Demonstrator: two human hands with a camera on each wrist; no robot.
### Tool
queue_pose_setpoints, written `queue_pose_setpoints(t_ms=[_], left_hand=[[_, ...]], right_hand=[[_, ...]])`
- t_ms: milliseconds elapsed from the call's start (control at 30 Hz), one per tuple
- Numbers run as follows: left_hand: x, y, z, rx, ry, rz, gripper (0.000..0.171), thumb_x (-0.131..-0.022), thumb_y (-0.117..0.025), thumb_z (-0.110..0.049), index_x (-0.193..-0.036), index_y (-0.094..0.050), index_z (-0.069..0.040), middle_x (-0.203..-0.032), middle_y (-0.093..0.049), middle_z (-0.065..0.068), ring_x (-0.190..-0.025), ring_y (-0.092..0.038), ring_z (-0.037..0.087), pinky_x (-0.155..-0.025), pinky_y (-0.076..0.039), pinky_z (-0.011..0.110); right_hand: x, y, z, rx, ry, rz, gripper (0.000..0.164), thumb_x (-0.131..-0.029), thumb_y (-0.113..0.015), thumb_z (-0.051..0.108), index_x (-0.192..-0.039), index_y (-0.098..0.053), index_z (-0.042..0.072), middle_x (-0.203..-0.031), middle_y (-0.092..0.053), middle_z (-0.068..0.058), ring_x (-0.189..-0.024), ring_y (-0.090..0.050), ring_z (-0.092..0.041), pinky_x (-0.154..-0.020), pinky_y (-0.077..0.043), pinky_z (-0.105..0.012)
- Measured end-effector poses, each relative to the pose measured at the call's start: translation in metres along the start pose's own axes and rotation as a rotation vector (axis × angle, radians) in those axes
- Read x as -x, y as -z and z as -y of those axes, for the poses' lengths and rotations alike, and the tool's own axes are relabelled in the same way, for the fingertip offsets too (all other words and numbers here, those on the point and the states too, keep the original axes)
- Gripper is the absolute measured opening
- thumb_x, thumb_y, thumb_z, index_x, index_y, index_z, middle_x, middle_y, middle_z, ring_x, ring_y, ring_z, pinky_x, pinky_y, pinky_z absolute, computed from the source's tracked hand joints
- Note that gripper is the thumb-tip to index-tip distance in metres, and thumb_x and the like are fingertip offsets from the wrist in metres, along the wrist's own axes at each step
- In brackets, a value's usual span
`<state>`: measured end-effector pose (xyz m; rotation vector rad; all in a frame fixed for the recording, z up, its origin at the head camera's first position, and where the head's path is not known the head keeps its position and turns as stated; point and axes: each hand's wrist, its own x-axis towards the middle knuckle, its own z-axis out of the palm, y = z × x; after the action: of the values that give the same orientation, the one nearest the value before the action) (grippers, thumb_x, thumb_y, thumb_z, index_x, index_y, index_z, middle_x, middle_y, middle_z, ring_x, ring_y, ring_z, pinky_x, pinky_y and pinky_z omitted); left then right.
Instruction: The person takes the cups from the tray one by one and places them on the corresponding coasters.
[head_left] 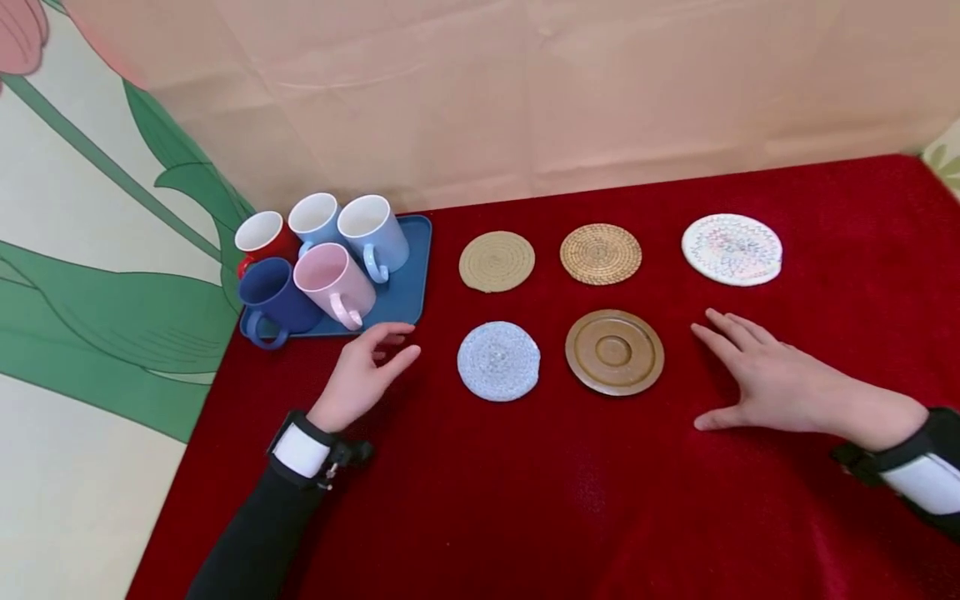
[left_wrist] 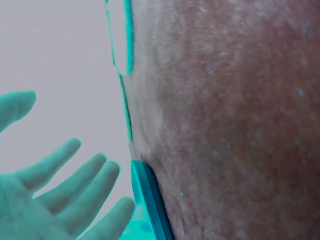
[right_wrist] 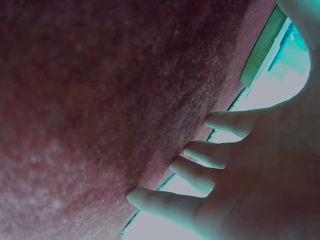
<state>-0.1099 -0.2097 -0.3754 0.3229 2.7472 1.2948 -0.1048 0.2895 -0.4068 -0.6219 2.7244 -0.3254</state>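
My left hand hovers by the front right corner of a blue tray, its fingers relaxed and holding nothing. On that tray stand a red mug, two light blue mugs, a pink mug and a dark blue mug. To the right of the brown wooden coaster, my right hand is spread with nothing in it. The right wrist view shows its fingers low over the red cloth, with the wooden coaster's rim beyond the thumb side.
A pale blue woven coaster lies between the hands. Behind it are a beige coiled coaster, a tan woven coaster and a white patterned coaster. Red cloth covers the table, which meets a pinkish draped backdrop.
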Motion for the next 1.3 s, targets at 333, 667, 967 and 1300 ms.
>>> queue_pose_setpoints(t_ms=[333, 667, 967, 1300], left_hand=[[0.004, 0.013, 0.012, 0.429, 0.127, -0.532, 0.016, -0.100, -0.061, -0.004, -0.110, -0.062, 0.009, -0.095, -0.067, 0.000, -0.083, -0.063, 0.008, -0.075, -0.053, 0.018], [-0.008, 0.019, 0.024, 0.770, 0.344, -0.685, 0.008, -0.103, -0.058, -0.010, -0.103, -0.051, -0.013, -0.093, -0.057, -0.006, -0.087, -0.057, 0.010, -0.073, -0.053, 0.019], [-0.019, 0.022, 0.029, 0.790, 0.334, -0.578, 0.012, -0.103, -0.057, -0.012, -0.094, -0.064, -0.012, -0.084, -0.066, -0.004, -0.079, -0.062, 0.009, -0.078, -0.053, 0.020], [-0.034, 0.022, 0.033, 0.783, 0.270, -0.509, 0.040, -0.107, -0.052, -0.014, -0.072, -0.071, -0.015, -0.078, -0.069, -0.001, -0.072, -0.067, 0.008, -0.080, -0.055, 0.020]], right_hand=[[-0.001, 0.000, 0.001, 0.006, 0.003, -0.007, 0.127, -0.067, -0.083, 0.069, -0.152, -0.030, -0.010, -0.157, -0.022, -0.037, -0.139, -0.023, -0.055, -0.102, -0.038, -0.070], [0.000, 0.001, 0.002, -0.009, 0.005, 0.005, 0.126, -0.069, -0.083, 0.068, -0.152, -0.030, -0.010, -0.157, -0.022, -0.038, -0.139, -0.022, -0.056, -0.103, -0.036, -0.071], [0.000, 0.002, 0.002, -0.008, 0.009, 0.005, 0.126, -0.069, -0.083, 0.067, -0.152, -0.028, -0.011, -0.157, -0.020, -0.039, -0.140, -0.021, -0.057, -0.104, -0.034, -0.071], [0.001, 0.003, 0.002, -0.016, 0.004, 0.015, 0.126, -0.069, -0.083, 0.067, -0.152, -0.028, -0.011, -0.157, -0.020, -0.039, -0.141, -0.020, -0.057, -0.104, -0.034, -0.072]])
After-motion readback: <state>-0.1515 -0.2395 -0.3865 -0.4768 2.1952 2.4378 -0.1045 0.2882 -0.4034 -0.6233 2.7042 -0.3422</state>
